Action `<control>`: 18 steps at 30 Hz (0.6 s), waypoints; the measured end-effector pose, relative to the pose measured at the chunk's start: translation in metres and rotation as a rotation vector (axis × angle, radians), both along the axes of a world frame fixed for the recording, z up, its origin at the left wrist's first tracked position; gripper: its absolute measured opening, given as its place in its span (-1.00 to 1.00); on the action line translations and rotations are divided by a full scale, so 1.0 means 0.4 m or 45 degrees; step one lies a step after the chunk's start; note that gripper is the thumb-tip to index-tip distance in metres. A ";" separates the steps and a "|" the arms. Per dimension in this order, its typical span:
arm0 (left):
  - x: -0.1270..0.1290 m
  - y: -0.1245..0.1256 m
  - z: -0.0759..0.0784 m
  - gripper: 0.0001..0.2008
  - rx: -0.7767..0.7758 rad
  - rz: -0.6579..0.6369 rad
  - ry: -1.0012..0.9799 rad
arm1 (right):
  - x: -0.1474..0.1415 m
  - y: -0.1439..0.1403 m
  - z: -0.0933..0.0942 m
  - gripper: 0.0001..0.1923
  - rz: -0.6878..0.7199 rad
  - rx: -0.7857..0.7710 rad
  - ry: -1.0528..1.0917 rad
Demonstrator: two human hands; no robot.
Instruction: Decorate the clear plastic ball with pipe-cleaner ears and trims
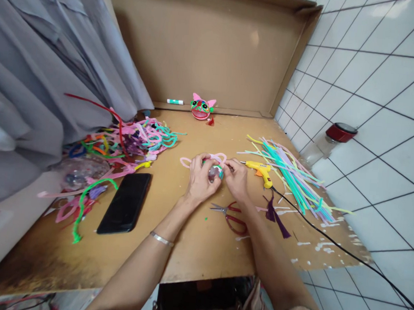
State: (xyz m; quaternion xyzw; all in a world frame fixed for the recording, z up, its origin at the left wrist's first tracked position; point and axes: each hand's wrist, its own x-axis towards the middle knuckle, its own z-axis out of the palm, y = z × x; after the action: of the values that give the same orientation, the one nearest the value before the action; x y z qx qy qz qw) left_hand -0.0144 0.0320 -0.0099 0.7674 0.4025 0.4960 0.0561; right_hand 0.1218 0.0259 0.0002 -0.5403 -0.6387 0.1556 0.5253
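My left hand [201, 176] is closed around a small clear ball [213, 172] with green and white at its edge. Pink pipe cleaner loops [220, 156] stick out above the ball and to the left of the fingers. Against the ball's right side, my right hand [235, 178] has thumb and fingers pinched together; what sits between them is too small to make out. A yellow glue gun [259, 170] lies just right of that hand, its nozzle close to the knuckles. Red-handled scissors [230, 216] rest open on the table below both hands.
Loose pipe cleaners [291, 180] lie in a bundle at right, near a red-lidded jar [328, 141]. A purple tassel [276, 215] and black cord [316, 229] are nearer. A phone [125, 203] and tangled pipe cleaners [144, 135] lie left. A pink-eared animal head [201, 107] sits behind.
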 end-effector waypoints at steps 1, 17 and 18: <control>0.000 0.000 0.000 -0.71 -0.003 0.001 0.003 | 0.000 0.000 0.000 -0.80 0.000 -0.005 0.012; -0.005 0.005 -0.004 -0.70 -0.021 0.017 -0.027 | 0.024 -0.007 0.002 -0.72 -0.161 -0.037 -0.087; -0.006 0.007 -0.005 -0.70 -0.018 0.016 -0.029 | 0.034 -0.011 0.005 -0.72 -0.241 -0.070 -0.165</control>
State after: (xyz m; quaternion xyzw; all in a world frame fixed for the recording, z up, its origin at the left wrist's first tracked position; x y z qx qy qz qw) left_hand -0.0168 0.0347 -0.0119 0.7588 0.4102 0.5020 0.0629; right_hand 0.1355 0.0215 0.0023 -0.6213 -0.6128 0.0875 0.4804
